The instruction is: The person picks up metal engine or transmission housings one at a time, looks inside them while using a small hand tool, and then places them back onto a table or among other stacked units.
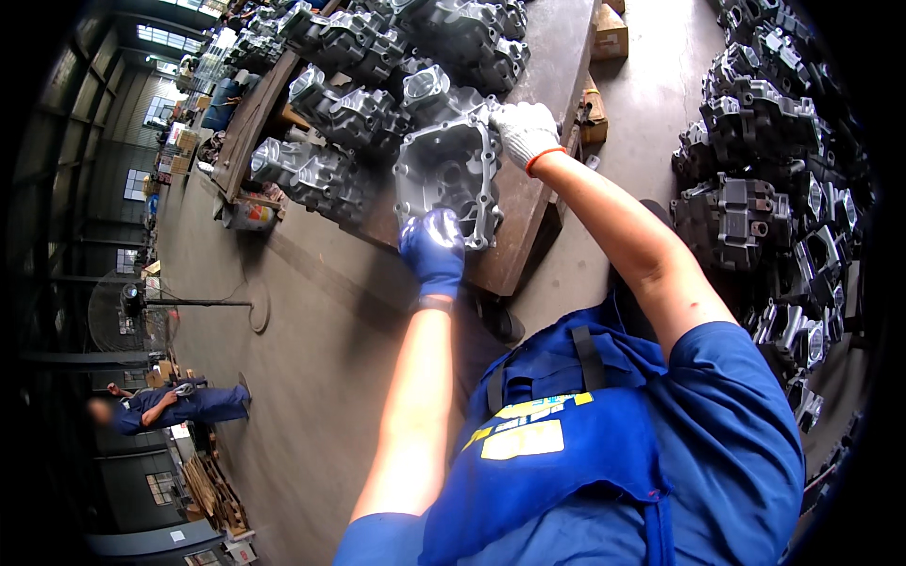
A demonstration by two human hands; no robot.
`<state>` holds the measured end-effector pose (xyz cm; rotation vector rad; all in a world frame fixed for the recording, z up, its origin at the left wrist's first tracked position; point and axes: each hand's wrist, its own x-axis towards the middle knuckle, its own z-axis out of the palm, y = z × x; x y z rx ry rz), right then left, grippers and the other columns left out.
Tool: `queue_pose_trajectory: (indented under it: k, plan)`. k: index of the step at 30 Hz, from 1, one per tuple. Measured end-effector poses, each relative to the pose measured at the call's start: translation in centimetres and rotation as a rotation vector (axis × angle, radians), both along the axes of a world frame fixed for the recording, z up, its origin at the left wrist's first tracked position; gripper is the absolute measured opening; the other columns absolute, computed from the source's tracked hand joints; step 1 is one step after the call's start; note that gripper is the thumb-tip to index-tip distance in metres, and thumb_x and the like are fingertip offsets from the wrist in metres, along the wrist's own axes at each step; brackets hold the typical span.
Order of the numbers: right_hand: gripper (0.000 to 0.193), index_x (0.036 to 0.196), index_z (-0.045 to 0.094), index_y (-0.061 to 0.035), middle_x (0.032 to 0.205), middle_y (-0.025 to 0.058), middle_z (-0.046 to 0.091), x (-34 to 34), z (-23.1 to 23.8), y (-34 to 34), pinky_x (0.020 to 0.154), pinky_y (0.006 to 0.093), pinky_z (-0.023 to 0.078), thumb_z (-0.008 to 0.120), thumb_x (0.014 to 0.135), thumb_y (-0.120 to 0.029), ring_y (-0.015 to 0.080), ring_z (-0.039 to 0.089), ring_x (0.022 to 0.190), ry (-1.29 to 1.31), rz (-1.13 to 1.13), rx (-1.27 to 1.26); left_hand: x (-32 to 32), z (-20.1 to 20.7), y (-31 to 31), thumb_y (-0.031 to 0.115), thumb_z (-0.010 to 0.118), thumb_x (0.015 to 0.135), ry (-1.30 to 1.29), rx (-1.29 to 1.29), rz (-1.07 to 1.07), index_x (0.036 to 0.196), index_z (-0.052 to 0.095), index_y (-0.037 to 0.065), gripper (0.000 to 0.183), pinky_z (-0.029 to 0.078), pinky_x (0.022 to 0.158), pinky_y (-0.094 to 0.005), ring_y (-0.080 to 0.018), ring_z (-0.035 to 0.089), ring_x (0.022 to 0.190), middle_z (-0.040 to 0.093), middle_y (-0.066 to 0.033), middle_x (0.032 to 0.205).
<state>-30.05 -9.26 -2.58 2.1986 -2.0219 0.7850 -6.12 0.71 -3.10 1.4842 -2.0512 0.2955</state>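
An open-faced metal gearbox housing (408, 176), silvery grey with a bolt-hole rim, lies at the near end of the workbench (500, 262) with its hollow side up. In a blue glove, my left hand (434, 247) grips its near rim, the fingers curled over the edge. My right hand (527, 132), in a white knitted glove with an orange cuff, holds the far right corner; its fingertips are partly hidden behind the casting. Close by on the left is another grey casting (311, 177).
Several more castings (368, 42) crowd the bench's far part. To the right, stacked dark castings (746, 222) line the floor. Cardboard boxes (609, 36) sit beside the bench. At left are a standing fan (132, 302) and a person in blue (184, 406).
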Motion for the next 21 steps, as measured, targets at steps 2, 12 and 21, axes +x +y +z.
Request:
queue_pose_trajectory:
  k: [2,12,21]
  plan:
    - [0.02,0.099,0.071,-0.0139,0.095,0.0125,0.071,0.1,0.3,1.2,0.073,0.0451,0.051,0.054,0.091,-0.017,0.0298,0.07,0.088,0.039,0.012,0.035,-0.3,0.4,0.3,0.027,0.066,0.084,0.019,0.009,0.032,0.077,0.069,0.014,0.015,0.051,0.077,-0.0467,-0.0352,0.064,0.077,0.068,-0.0126,0.078]
    - [0.018,0.097,0.069,-0.0088,0.094,0.0176,0.071,0.7,3.0,8.4,0.078,0.0458,0.055,0.056,0.092,-0.021,0.0357,0.07,0.088,-0.022,0.115,0.235,-0.5,1.0,0.3,0.025,0.06,0.09,0.037,0.051,0.001,0.081,0.073,0.01,0.022,0.05,0.074,-0.0489,-0.0374,0.064,0.076,0.07,-0.016,0.078]
    - [0.02,0.087,0.074,-0.0056,0.085,0.0174,0.073,4.0,0.9,12.4,0.07,0.0441,0.058,0.058,0.086,-0.017,0.0336,0.073,0.08,-0.124,0.042,0.146,-0.5,0.5,0.1,0.027,0.058,0.091,0.028,0.07,0.053,0.08,0.075,0.011,0.026,0.05,0.077,-0.0478,-0.0366,0.066,0.08,0.072,-0.0151,0.081]
